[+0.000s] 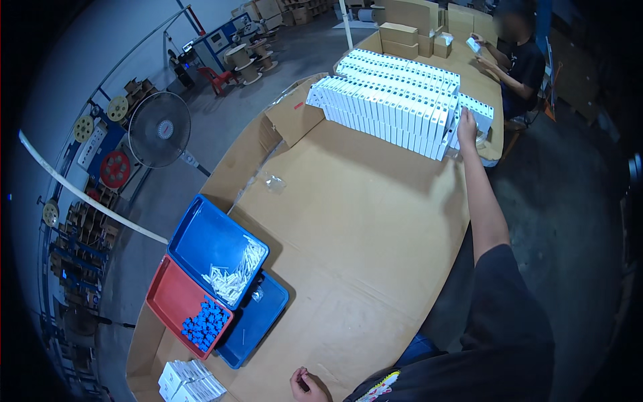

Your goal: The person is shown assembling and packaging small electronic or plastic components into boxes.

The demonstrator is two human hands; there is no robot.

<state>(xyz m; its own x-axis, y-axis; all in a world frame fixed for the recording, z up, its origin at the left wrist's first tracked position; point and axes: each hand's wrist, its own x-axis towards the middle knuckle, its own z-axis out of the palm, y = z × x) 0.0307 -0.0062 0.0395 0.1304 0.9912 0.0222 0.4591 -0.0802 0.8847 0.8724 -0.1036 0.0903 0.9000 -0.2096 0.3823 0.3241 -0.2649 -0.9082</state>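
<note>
My right arm stretches far across the table, and my right hand is closed on a thin white box at the right end of the stacked boxes. How much of that box it grips is partly hidden by the fingers. Long rows of upright white boxes stand packed side by side there, with dark marks on their top edges. Close to the lower edge, my left hand hangs over the cardboard with its fingers curled in and nothing visible in them. Left of it lies a group of flat white packs.
A blue tray holds white slim pieces, a red tray small blue parts; another blue tray lies partly beneath. Cardboard walls edge the table. A fan stands left. Across the far end, a person handles a white item.
</note>
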